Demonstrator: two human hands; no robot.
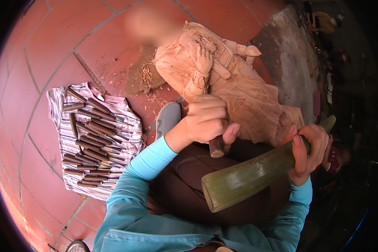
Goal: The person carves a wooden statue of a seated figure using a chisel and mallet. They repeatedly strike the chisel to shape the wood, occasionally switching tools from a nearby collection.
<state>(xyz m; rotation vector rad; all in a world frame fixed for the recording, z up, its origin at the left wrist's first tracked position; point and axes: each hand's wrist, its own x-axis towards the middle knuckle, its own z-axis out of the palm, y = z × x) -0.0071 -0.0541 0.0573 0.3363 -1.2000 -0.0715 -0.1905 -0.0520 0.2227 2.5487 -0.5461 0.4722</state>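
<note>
My left hand (208,119) is wrapped round the dark wooden handle of a chisel (216,148), whose butt end sticks out below the fist. The chisel's blade runs up to the sleeve and forearm area of a pale carved wooden statue (243,96); its tip is hard to make out. My right hand (310,149) grips a smooth green mallet (243,180) by its narrower end. The mallet's thick end points toward the lower left, above my lap and apart from the chisel's butt. The statue lies slanting in front of me, its draped robe and folded hand showing.
On the left, a striped cloth (56,122) on the red tiled floor (29,164) bears several chisels (103,127) with dark handles. Wood shavings (146,75) lie beside the statue. My grey shoe (169,119) stands between cloth and statue. People sit in the dim right background.
</note>
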